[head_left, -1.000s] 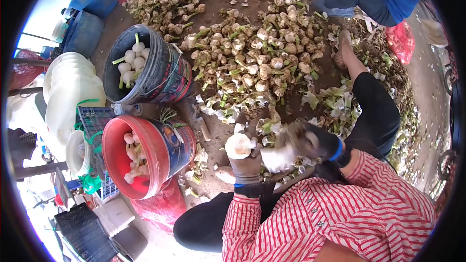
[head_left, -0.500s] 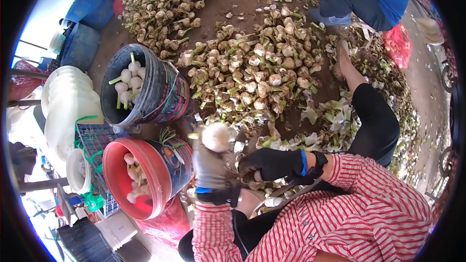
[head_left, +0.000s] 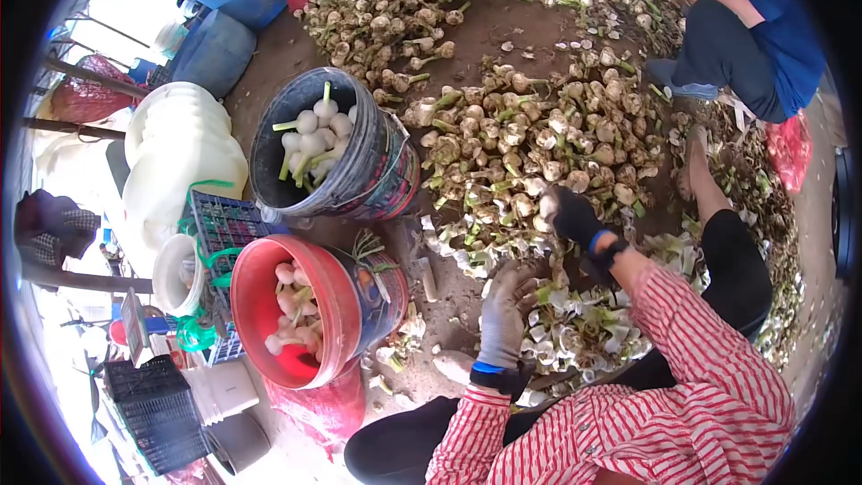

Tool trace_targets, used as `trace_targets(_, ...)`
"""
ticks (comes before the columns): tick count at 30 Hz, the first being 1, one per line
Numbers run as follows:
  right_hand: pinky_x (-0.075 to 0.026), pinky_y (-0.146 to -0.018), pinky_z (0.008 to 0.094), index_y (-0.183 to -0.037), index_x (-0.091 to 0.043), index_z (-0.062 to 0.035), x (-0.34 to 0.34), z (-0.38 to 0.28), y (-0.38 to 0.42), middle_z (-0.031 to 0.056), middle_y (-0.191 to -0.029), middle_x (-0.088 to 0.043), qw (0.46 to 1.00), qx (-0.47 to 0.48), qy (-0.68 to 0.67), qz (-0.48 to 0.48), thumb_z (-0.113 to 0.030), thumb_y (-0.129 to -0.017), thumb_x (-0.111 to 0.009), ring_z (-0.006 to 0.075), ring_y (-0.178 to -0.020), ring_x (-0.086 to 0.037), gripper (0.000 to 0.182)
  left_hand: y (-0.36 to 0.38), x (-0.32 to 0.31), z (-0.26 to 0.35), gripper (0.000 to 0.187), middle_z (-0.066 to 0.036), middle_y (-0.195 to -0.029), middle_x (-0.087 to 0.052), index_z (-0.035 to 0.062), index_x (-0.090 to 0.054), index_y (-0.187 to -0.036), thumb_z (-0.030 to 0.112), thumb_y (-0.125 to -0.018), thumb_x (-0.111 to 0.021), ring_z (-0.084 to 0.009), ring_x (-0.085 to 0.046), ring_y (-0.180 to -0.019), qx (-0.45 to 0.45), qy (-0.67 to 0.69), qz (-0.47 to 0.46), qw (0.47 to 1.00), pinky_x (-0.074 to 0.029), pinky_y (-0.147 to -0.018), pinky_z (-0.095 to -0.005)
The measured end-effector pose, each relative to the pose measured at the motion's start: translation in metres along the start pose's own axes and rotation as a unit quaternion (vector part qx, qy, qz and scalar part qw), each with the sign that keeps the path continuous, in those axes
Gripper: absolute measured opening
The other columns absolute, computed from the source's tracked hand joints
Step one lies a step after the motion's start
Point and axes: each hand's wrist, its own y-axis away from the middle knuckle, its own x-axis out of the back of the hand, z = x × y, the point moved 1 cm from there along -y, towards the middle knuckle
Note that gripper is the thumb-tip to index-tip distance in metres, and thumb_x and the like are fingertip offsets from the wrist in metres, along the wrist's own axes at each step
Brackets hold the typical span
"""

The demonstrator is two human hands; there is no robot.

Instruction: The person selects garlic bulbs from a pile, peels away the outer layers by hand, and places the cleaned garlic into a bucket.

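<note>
My left hand (head_left: 503, 319), in a whitish-grey glove, is low over the peelings in front of me, its fingers stretched out and nothing visible in them. Farther forward, my right hand (head_left: 575, 218) in a black glove has its fingers closed around a garlic bulb (head_left: 548, 206) at the near edge of the heap. That heap of unpeeled garlic (head_left: 539, 139) has stalks and dirt on it. Loose garlic skins (head_left: 584, 328) lie beneath and beside both hands. Clean white bulbs (head_left: 310, 139) with green stems sit in the dark bucket (head_left: 269, 189).
Left of me a tilted red bucket (head_left: 247, 323) holds more white bulbs. Blue drums (head_left: 215, 54), a pale plastic container (head_left: 184, 157) and a black crate (head_left: 153, 409) stand farther left. A co-worker in blue (head_left: 790, 45) squats at the upper right.
The white bulb has left my left hand, which moved right and down toward the peelings. My right hand reached forward to the heap and took hold of a bulb. The view shifted left.
</note>
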Motion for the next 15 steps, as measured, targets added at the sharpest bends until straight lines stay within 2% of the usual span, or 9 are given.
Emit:
trace_targets(2,-0.048,-0.077,0.0387,-0.116,-0.050,-0.0089,0.037,-0.048,0.040,0.0165,-0.099,-0.060,0.989,0.098,-0.104,-0.030,-0.020,-0.071,-0.064,0.0324,-0.090,-0.060,0.048,0.001,0.002,-0.017,0.072,-0.015,-0.125,-0.042,0.0002,-0.024,-0.136,0.024,-0.081,-0.064,-0.0204,-0.052,-0.104,-0.028,-0.062,0.037,0.997,-0.045,-0.086,-0.0300)
trace_targets(3,-0.048,-0.078,0.0370,-0.119,-0.049,-0.0088,0.061,-0.074,0.063,0.0161,-0.101,-0.060,0.971,0.070,-0.195,-0.122,-0.020,-0.071,-0.065,0.0311,-0.091,-0.059,0.052,0.001,0.001,-0.022,0.076,-0.016,-0.124,-0.043,-0.0002,-0.022,-0.136,0.025,-0.079,-0.067,-0.0197,-0.052,-0.104,-0.067,-0.086,0.031,0.994,-0.046,-0.084,-0.0295)
trace_targets(5,-0.048,-0.077,0.0349,-0.125,-0.044,-0.0092,0.071,-0.105,0.094,0.0130,-0.101,-0.060,0.954,0.265,-0.125,-0.064,-0.016,-0.074,-0.065,0.0273,-0.092,-0.059,0.056,0.007,-0.001,-0.023,0.079,-0.015,-0.118,-0.047,-0.0012,-0.021,-0.136,0.020,-0.077,-0.069,-0.0179,-0.054,-0.099,-0.098,-0.103,-0.015,0.990,-0.048,-0.077,-0.0265)
trace_targets(6,-0.048,-0.077,0.0333,-0.126,-0.043,-0.0089,0.076,-0.117,0.109,0.0114,-0.102,-0.060,0.932,0.340,-0.124,-0.011,-0.016,-0.075,-0.065,0.0247,-0.091,-0.060,0.055,0.010,-0.002,-0.017,0.066,-0.008,-0.109,-0.051,0.0057,-0.027,-0.133,0.007,-0.078,-0.065,-0.0173,-0.054,-0.097,-0.051,-0.114,-0.006,0.992,-0.046,-0.084,-0.0294)
trace_targets(8,-0.048,-0.075,0.0312,-0.126,-0.042,-0.0085,0.079,-0.115,0.127,0.0094,-0.102,-0.059,0.939,0.263,-0.223,-0.004,-0.017,-0.077,-0.065,0.0213,-0.089,-0.059,0.055,0.037,-0.019,0.006,0.063,-0.008,-0.106,-0.053,0.0055,-0.031,-0.129,0.003,-0.076,-0.065,-0.0172,-0.055,-0.093,-0.131,-0.055,-0.050,0.989,-0.046,-0.083,-0.0283)
trace_targets(9,-0.047,-0.073,0.0282,-0.126,-0.042,-0.0077,0.073,-0.101,0.133,0.0072,-0.099,-0.058,0.889,0.158,-0.419,-0.096,-0.019,-0.080,-0.064,0.0171,-0.084,-0.057,0.053,0.040,-0.018,0.005,0.064,-0.009,-0.107,-0.053,0.0059,-0.033,-0.128,-0.001,-0.073,-0.065,-0.0178,-0.055,-0.095,-0.143,-0.002,-0.042,0.989,-0.046,-0.084,-0.0285)
trace_targets(10,-0.047,-0.071,0.0252,-0.126,-0.042,-0.0069,0.067,-0.088,0.141,0.0050,-0.097,-0.057,0.787,0.028,-0.600,-0.139,-0.021,-0.082,-0.064,0.0130,-0.080,-0.055,0.051,0.048,-0.019,0.008,0.067,-0.009,-0.108,-0.053,0.0063,-0.033,-0.128,-0.003,-0.070,-0.067,-0.0181,-0.055,-0.096,-0.158,-0.008,-0.048,0.986,-0.045,-0.086,-0.0293)
trace_targets(13,-0.046,-0.069,0.0249,-0.121,-0.046,-0.0056,0.083,-0.104,0.131,0.0041,-0.088,-0.059,0.836,-0.035,-0.531,-0.135,-0.021,-0.084,-0.061,0.0115,-0.075,-0.055,0.043,0.059,-0.019,0.002,0.068,-0.009,-0.108,-0.053,0.0067,-0.036,-0.126,-0.005,-0.067,-0.068,-0.0181,-0.055,-0.098,-0.168,-0.048,-0.074,0.982,-0.045,-0.087,-0.0296)
trace_targets(15,-0.044,-0.069,0.0297,-0.105,-0.056,-0.0014,0.094,-0.121,0.133,0.0056,-0.083,-0.059,0.897,-0.020,-0.392,-0.204,-0.025,-0.085,-0.060,0.0129,-0.072,-0.053,0.032,0.059,-0.019,-0.008,0.066,-0.009,-0.106,-0.054,0.0052,-0.039,-0.124,-0.006,-0.065,-0.067,-0.0173,-0.055,-0.096,-0.226,-0.152,-0.082,0.959,-0.046,-0.086,-0.0290)
